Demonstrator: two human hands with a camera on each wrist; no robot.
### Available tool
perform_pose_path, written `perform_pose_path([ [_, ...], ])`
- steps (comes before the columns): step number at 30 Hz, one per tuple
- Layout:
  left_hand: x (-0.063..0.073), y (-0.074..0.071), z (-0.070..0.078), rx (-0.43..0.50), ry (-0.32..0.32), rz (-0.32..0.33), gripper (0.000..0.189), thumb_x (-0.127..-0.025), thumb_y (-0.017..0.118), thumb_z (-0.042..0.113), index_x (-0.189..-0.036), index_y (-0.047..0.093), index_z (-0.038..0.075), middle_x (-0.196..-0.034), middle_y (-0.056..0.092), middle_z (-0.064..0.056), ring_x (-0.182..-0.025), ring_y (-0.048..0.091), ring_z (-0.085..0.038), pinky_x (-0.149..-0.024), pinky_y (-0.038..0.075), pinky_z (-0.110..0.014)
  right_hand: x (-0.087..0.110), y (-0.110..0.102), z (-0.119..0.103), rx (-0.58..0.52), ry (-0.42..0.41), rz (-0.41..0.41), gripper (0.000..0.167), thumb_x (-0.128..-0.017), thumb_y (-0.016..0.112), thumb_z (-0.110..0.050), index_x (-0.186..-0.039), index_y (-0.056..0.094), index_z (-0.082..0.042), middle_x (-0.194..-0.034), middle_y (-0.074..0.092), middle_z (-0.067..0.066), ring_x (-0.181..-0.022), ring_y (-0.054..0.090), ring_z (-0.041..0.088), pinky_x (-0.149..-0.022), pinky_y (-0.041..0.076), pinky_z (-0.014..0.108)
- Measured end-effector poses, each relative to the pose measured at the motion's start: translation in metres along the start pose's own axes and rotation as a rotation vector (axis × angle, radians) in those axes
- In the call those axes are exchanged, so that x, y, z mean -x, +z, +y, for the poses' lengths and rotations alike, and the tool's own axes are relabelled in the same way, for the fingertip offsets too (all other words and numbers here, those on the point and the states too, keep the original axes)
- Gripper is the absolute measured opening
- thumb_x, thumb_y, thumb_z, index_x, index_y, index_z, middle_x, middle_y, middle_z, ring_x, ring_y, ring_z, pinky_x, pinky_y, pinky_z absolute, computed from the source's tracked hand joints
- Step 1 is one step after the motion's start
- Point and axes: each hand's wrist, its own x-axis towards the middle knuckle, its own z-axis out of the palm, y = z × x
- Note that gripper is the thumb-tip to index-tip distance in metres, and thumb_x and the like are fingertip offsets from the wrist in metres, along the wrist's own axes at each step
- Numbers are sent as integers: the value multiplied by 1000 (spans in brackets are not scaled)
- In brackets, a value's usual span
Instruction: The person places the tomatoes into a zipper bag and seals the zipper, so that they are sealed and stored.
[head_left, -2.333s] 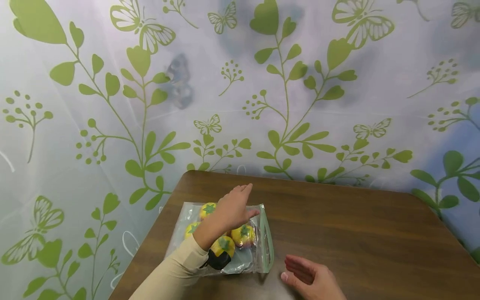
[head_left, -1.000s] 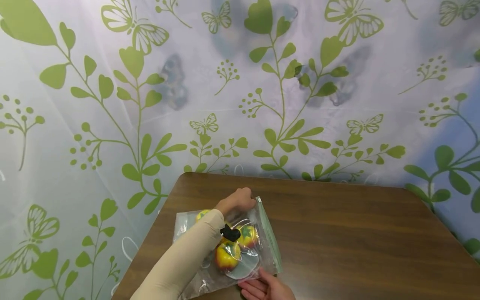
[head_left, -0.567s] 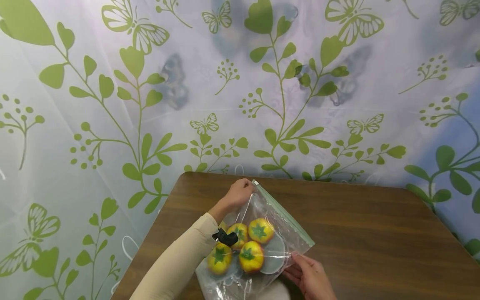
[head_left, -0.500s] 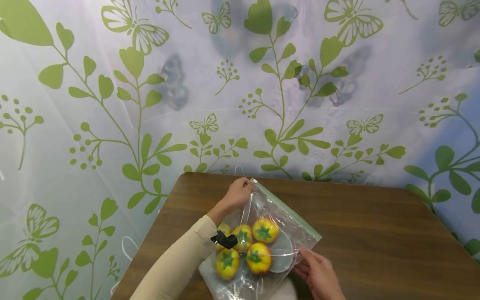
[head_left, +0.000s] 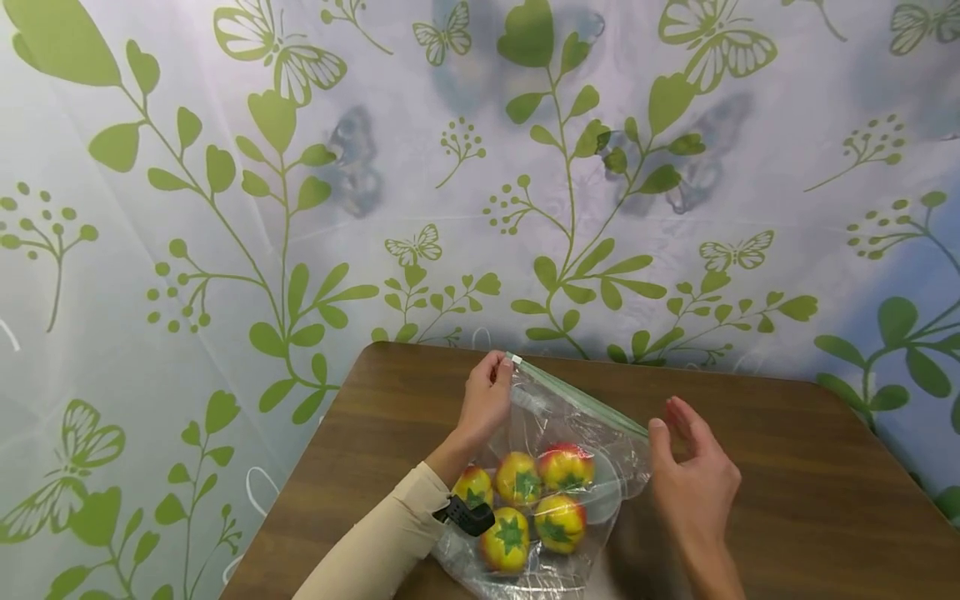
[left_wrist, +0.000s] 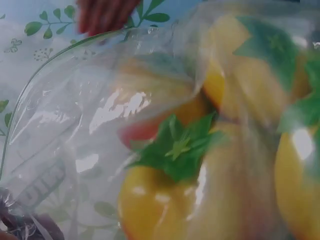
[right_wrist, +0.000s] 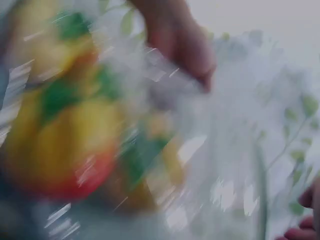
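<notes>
A clear plastic zip bag (head_left: 622, 446) with a green strip (head_left: 581, 398) along its mouth hangs tilted in the head view. Several round yellow-and-red fruits (head_left: 517, 478) with green star-shaped leaf tops show through it. My left hand (head_left: 483, 404) pinches the bag's upper corner, beside the small white slider (head_left: 516, 359). At the strip's other end is my right hand (head_left: 693, 475), its fingers spread apart from the thumb and its thumb tip right by the corner. The left wrist view shows fruit (left_wrist: 160, 200) close behind the plastic; the right wrist view is blurred.
Under the bag is a brown wooden table (head_left: 795, 483), with a rounded back edge. Behind it hangs a pale curtain (head_left: 420, 183) printed with green leaves and butterflies. A black wrist camera (head_left: 468, 515) sits at the left sleeve's cuff.
The bag went from lying flat to being lifted at its corner by my left hand. My right hand let go of its lower side edge and moved up to the strip's right end.
</notes>
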Motion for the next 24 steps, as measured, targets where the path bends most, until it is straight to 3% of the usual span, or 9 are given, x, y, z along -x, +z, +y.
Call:
perform_pose_path([
  [2, 3, 1, 0, 17, 20, 11, 24, -116, 52, 21, -113, 71, 6, -86, 53, 1, -78, 50, -13, -71, 42, -27, -8, 12, -18, -12, -213, -1, 36, -101, 79, -18, -136, 77, -14, -128, 82, 5, -115, 78, 11, -92, 47, 8],
  [4, 6, 3, 1, 20, 38, 23, 24, -116, 54, 21, -113, 72, 6, -86, 56, -1, -77, 51, -12, -70, 43, -26, -16, 27, -36, -15, -420, -64, 34, -96, 83, -10, -130, 80, -8, -122, 83, 9, -110, 80, 30, -95, 56, 18],
  [6, 8, 4, 2, 19, 65, 32, 23, -115, 55, 20, -112, 73, 5, -87, 60, -3, -76, 51, -12, -69, 43, -26, -22, 44, -55, 6, -581, -153, 34, -93, 86, -8, -127, 80, -4, -118, 84, 12, -105, 81, 34, -93, 62, 34],
  [8, 10, 6, 3, 9, 87, 42, 23, -114, 57, 20, -110, 75, 7, -89, 66, -6, -75, 53, -10, -69, 44, -25, -27, 61, -72, 56, -665, -245, 35, -94, 86, -9, -127, 79, -3, -118, 83, 14, -102, 81, 34, -86, 64, 49],
  [10, 12, 8, 5, 12, 102, 44, 23, -114, 57, 20, -110, 76, 8, -92, 70, -9, -75, 55, -10, -68, 44, -25, -30, 75, -84, 105, -675, -332, 32, -97, 84, -11, -127, 79, -3, -117, 83, 14, -95, 81, 32, -81, 65, 49],
  [13, 15, 9, 7, 9, 111, 52, 22, -113, 58, 19, -108, 77, 9, -94, 73, -14, -75, 55, -10, -69, 45, -24, -33, 88, -93, 160, -614, -403, 24, -100, 81, -12, -123, 82, -5, -111, 84, 11, -87, 80, 27, -75, 65, 44],
  [16, 16, 9, 8, -8, 114, 74, 20, -112, 60, 17, -106, 79, 10, -93, 74, -15, -75, 56, -10, -71, 46, -24, -36, 94, -95, 160, -572, -413, 16, -100, 80, -10, -116, 84, -7, -103, 85, 8, -82, 79, 24, -71, 64, 41],
  [24, 13, 6, 8, -5, 64, 101, 20, -110, 64, 17, -104, 80, 9, -88, 71, -8, -74, 58, -10, -68, 46, -25, -45, 90, -85, 122, -555, -453, 12, -97, 84, -8, -108, 85, -7, -96, 84, 5, -77, 77, 19, -70, 62, 39],
])
